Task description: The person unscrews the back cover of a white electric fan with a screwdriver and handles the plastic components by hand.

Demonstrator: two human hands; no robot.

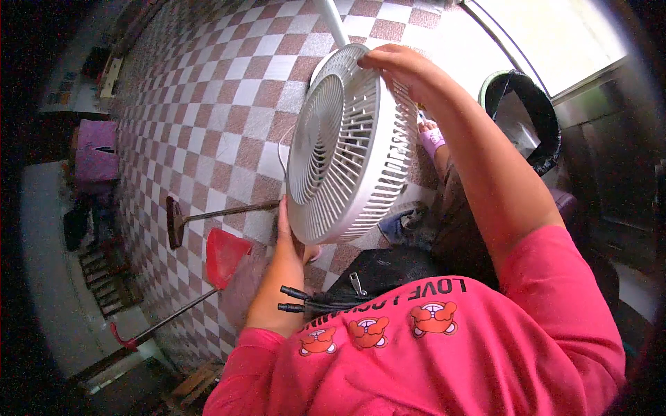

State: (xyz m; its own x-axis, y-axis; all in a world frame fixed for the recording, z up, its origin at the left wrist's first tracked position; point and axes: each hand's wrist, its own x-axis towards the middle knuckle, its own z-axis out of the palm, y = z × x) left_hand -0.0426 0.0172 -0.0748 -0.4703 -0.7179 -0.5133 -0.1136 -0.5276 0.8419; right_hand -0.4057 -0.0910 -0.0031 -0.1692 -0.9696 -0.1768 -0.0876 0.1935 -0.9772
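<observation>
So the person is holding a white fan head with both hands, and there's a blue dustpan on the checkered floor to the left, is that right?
Not quite: the dustpan is red, not blue, as the head view shows. The rest holds: the left hand and right hand both hold the white fan head above the checkered floor.

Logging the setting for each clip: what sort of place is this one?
Probably a home or small shop interior, by a doorway. The checkered tile floor, a red dustpan with a broom beside it, and a lined waste bin suggest it. Both hands hold a white fan head.
</observation>
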